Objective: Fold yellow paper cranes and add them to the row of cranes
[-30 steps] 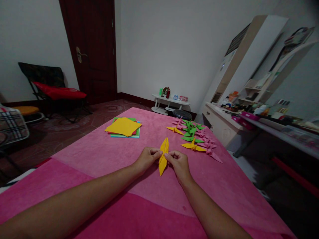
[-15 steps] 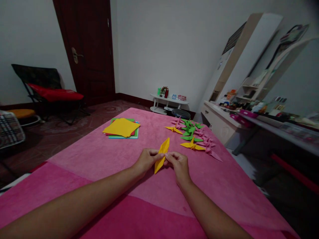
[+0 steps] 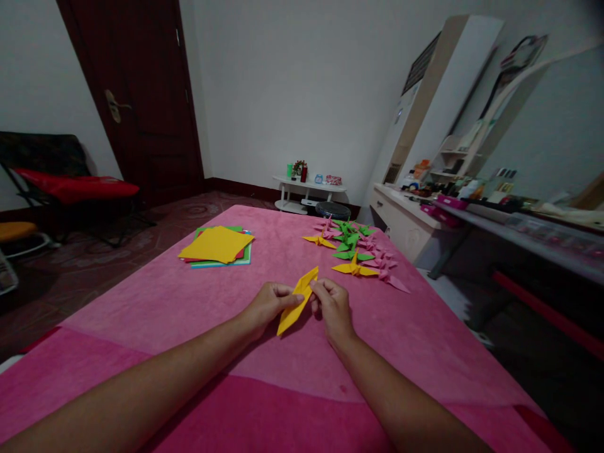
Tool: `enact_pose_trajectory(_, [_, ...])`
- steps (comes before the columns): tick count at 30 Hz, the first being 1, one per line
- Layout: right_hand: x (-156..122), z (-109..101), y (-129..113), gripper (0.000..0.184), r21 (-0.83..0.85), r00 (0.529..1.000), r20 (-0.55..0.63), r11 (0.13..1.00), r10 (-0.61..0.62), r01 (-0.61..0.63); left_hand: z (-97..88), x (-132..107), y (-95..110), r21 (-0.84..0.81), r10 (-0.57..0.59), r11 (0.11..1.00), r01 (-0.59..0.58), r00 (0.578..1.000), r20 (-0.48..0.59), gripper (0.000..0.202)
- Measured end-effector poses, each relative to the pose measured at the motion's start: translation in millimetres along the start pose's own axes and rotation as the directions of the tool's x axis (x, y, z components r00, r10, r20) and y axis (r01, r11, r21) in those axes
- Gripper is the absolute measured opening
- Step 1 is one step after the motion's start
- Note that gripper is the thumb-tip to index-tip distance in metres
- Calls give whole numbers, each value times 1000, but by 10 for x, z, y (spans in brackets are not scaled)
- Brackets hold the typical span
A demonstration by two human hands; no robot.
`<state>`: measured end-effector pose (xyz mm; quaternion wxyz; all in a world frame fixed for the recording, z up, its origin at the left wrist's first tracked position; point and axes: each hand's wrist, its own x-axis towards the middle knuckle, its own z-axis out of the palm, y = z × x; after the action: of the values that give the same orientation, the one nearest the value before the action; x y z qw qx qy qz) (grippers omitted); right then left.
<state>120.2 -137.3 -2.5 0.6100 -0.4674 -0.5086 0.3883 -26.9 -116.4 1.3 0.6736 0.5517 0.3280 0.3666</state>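
Observation:
A long, pointed piece of folded yellow origami paper (image 3: pixel 291 316) is held tilted above the pink cloth. My left hand (image 3: pixel 271 307) is closed on its left side, the thumb lying across its face. At its upper right edge, my right hand (image 3: pixel 332 304) pinches the paper between thumb and fingers. Beyond my right hand, a yellow paper crane (image 3: pixel 355 267) rests with spread wings. Several green paper cranes (image 3: pixel 349 242) and pink paper cranes (image 3: pixel 384 259) cluster behind and beside it. Another yellow crane (image 3: pixel 319 241) sits at the cluster's left.
Square coloured sheets (image 3: pixel 217 244), yellow on top, lie stacked on the left of the pink-covered table (image 3: pixel 155 308). A dressing table (image 3: pixel 401 217) with bottles stands to the right. Against the far wall is a low white stand (image 3: pixel 309 187). A folding chair (image 3: pixel 70 182) is at left.
The yellow paper has tilted further to the right at its top, its lower tip swinging left. My right fingers have moved up along its edge. The whole view has shifted slightly.

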Motion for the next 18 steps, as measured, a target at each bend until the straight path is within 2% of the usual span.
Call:
enact_pose_trajectory(4, [20, 7, 35, 36, 55, 999, 15, 997, 50, -51, 51, -29, 28, -31, 30, 999, -30, 1000, -6, 26])
enact_pose_trajectory(9, [11, 46, 5, 32, 66, 986, 108, 989, 126, -133, 139, -49, 84, -189, 130, 974, -123, 991, 21, 25])
enact_pose_trajectory(14, [6, 67, -34, 28, 89, 987, 69, 984, 147, -153, 109, -2, 25, -260, 100, 956, -137, 984, -150, 22])
enact_pose_trajectory(16, [7, 65, -38, 27, 93, 990, 43, 987, 131, -134, 84, 15, -4, -235, 82, 964, -120, 983, -167, 22])
enact_pose_trajectory(18, [12, 59, -38, 25, 81, 994, 12, 991, 106, -106, 72, 20, -16, -222, 79, 969, -107, 988, -132, 24])
